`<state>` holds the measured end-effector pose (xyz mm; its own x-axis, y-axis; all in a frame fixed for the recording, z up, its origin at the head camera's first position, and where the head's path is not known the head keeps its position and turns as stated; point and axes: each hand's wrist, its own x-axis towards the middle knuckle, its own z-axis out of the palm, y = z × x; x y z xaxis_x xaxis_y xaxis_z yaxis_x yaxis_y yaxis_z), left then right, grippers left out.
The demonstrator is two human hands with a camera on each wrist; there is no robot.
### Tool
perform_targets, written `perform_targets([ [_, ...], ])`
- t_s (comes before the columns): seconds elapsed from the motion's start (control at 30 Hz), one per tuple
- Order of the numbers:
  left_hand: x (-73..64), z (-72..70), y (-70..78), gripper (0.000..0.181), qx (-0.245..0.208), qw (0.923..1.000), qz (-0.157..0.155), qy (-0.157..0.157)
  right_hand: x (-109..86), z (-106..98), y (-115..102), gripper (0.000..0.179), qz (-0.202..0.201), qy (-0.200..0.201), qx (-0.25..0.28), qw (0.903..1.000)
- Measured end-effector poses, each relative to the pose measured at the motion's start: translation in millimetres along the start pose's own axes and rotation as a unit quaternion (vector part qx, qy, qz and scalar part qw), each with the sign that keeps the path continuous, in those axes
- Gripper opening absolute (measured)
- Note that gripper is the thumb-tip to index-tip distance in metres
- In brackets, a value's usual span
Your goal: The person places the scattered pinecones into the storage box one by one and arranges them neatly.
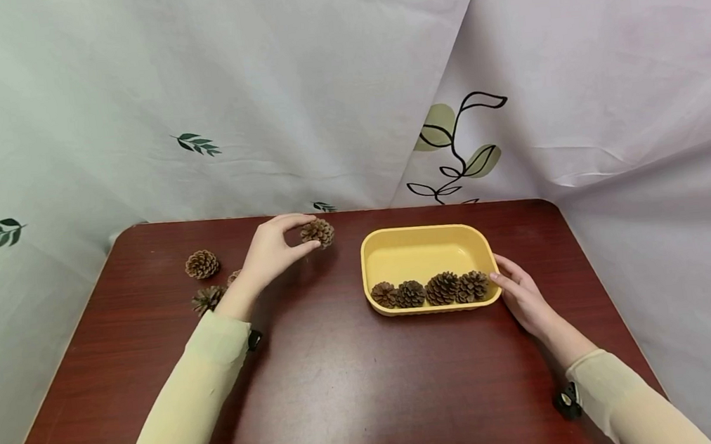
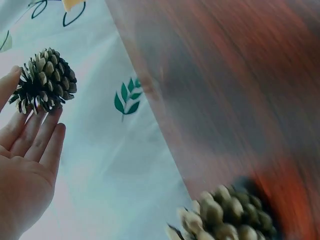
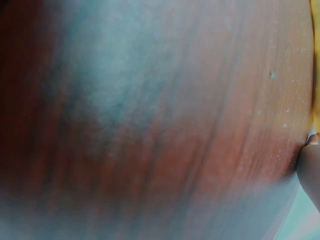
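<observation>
My left hand [image 1: 273,252] pinches a brown pine cone [image 1: 318,233] between thumb and fingers, above the far part of the table. In the left wrist view that pine cone [image 2: 50,80] sits at the fingertips, its scales spread. A yellow plastic basin [image 1: 423,231] stands right of it, with several pine cones [image 1: 442,289] lined along its near side. At the basin's right end, my right hand [image 1: 525,300] grips the wall, thumb at the rim and fingers outside. The right wrist view catches only a bit of that hand [image 3: 310,165] and the basin's yellow edge [image 3: 316,65].
On the left of the dark red table [image 1: 370,390] lie a pine cone [image 1: 202,264], a second one [image 1: 208,299] and another partly hidden behind the left wrist. A white cloth with leaf prints [image 1: 294,100] hangs behind the table's far edge.
</observation>
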<state>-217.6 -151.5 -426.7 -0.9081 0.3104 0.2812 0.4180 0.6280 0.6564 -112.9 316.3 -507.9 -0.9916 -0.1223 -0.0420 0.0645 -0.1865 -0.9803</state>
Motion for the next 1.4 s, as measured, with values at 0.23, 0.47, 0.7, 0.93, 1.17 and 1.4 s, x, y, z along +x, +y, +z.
perform_targets([
  [0.23, 10.5, 11.0, 14.5, 0.048, -0.010, 0.9998, 0.013, -0.012, 0.4, 0, 1, 0.036, 0.004, 0.000, -0.001, 1.0000],
  [0.47, 18.6, 24.8, 28.4, 0.048, -0.022, 0.9993, 0.022, -0.022, 1.7, 0, 1, 0.035, 0.003, -0.001, 0.005, 1.0000],
  [0.7, 27.1, 42.1, 40.3, 0.047, -0.035, 0.9984, 0.036, -0.027, 2.0, 0, 1, 0.036, -0.001, -0.001, 0.005, 1.0000],
  [0.93, 32.4, 59.8, 51.5, 0.047, -0.041, 0.9969, 0.047, -0.048, 1.3, 0, 1, 0.036, -0.004, -0.002, 0.009, 1.0000],
  [1.17, 35.1, 73.6, 56.8, 0.046, -0.021, 0.9947, 0.066, -0.077, 0.9, -1, 1, 0.036, -0.001, -0.003, 0.011, 0.9999],
  [1.4, 31.3, 80.2, 59.2, 0.046, -0.013, 0.9907, 0.083, -0.107, 0.6, 0, 1, 0.035, 0.001, 0.000, 0.011, 0.9999],
])
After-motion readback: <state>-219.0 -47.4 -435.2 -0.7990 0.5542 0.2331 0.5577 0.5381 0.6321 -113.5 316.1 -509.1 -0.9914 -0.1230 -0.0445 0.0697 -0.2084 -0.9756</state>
